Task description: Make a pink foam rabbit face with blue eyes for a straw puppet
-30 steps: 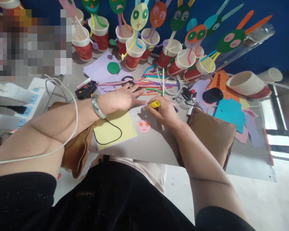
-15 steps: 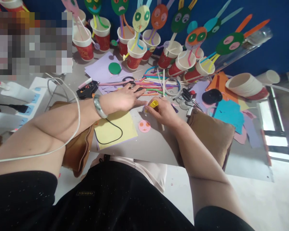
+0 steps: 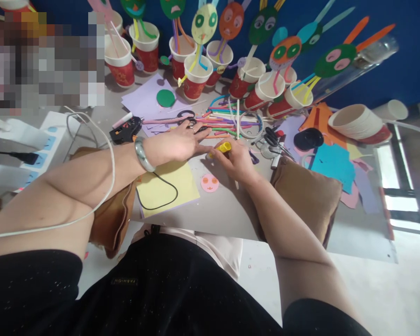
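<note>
My left hand [image 3: 182, 142] lies palm down on the table with its fingers stretched and spread. Its index fingertip points at the working end of a short yellow tube [image 3: 225, 147] that looks like a glue stick. That tube is tilted in my right hand [image 3: 238, 161], gripped between thumb and fingers. What lies under its lower end is mostly hidden by the hands. Just below them rests a round pink paper face [image 3: 209, 183] with orange eyes. Beside my left wrist is a yellow paper sheet [image 3: 168, 191] with a black cord across it.
Red paper cups [image 3: 198, 77] holding paper-face figures line the back. Coloured sticks [image 3: 227, 119], scissors [image 3: 273, 136], a green disc [image 3: 165, 98] and a black glue gun [image 3: 126, 130] lie beyond my hands. Brown cushions [image 3: 308, 198] flank me. A white cable [image 3: 114, 163] crosses my left arm.
My right hand has tilted the yellow tube lower, more nearly flat, with its lower end slightly left. A pale purple bit visible there before is now mostly hidden. My left hand stays nearly still.
</note>
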Available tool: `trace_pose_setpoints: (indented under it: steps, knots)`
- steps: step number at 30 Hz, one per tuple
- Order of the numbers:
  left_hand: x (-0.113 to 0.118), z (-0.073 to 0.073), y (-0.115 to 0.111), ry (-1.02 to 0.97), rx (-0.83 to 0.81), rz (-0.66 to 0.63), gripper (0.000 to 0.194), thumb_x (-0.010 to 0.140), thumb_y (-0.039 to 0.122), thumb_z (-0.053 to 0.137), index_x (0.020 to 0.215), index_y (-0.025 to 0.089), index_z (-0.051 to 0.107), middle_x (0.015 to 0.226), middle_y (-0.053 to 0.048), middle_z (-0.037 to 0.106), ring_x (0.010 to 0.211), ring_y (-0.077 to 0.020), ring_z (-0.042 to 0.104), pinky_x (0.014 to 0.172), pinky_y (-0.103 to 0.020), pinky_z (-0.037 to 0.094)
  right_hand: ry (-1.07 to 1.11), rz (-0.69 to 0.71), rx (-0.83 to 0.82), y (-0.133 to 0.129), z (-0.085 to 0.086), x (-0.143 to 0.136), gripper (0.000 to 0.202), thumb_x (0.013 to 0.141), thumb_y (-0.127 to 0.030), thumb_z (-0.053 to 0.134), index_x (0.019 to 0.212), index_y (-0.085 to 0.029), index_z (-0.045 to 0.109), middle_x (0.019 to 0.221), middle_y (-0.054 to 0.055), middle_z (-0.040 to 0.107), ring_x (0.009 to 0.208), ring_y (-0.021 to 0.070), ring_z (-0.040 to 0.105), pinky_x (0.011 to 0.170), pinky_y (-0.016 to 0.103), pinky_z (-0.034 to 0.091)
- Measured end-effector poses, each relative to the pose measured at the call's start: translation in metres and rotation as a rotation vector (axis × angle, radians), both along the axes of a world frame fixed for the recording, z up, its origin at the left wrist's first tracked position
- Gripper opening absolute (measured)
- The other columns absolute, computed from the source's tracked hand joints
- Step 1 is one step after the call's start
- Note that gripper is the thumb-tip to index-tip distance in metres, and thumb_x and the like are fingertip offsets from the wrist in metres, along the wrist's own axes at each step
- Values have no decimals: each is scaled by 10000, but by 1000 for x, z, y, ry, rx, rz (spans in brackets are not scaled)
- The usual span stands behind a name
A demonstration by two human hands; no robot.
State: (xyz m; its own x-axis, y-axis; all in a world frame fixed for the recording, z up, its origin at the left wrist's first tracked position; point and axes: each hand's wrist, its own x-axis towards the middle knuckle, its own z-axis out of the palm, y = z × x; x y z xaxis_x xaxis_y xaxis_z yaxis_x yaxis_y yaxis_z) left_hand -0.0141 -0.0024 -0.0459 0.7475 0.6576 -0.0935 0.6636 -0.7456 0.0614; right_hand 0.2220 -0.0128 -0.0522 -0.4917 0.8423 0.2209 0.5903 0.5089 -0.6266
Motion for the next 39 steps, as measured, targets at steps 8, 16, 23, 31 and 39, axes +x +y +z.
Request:
trace_pose_setpoints:
  steps: [8, 16, 23, 31, 39]
  knots:
    - [0, 1, -1, -21, -34, 36, 542, 1017, 248, 464, 1537, 345, 583, 1737, -89, 383, 1609, -406, 305, 1265, -668, 255, -63, 44, -19, 1, -2, -5, 383, 974, -584, 604, 801, -244, 563, 656, 17, 622, 658, 198, 528, 755, 380, 437]
    - [-1, -1, -1, 8, 15, 7, 540, 1024, 233, 454, 1533, 366, 573, 1736, -114, 365, 1579, -429, 336, 1225, -694, 295, 69, -98, -70, 2, 4, 2, 405, 981, -610, 601, 821, -244, 534, 646, 1, 615, 588, 169, 532, 614, 328, 399]
    - [-1, 5, -4, 47, 7, 5, 539, 1045, 245, 427, 1561, 360, 535, 1742, -105, 342, 1585, -422, 312, 1223, -683, 300, -25, 10, -40, 1, 1, -1, 368, 986, -528, 587, 768, -237, 536, 650, 8, 622, 598, 165, 522, 685, 350, 408]
    - [-6, -10, 1, 7, 73, -30, 593, 1048, 219, 383, 1602, 411, 470, 1738, -101, 346, 1568, -413, 339, 1193, -678, 327, 28, -147, -5, 9, 4, 13, 338, 965, -513, 625, 783, -253, 506, 605, -16, 563, 562, 164, 469, 603, 341, 383]
    - [3, 12, -4, 94, -29, 10, 594, 1061, 209, 396, 1618, 404, 458, 1741, -112, 340, 1587, -440, 295, 1185, -735, 314, -99, -26, 19, 7, 5, 9, 286, 926, -411, 633, 736, -258, 484, 575, -5, 566, 562, 182, 458, 689, 377, 412]
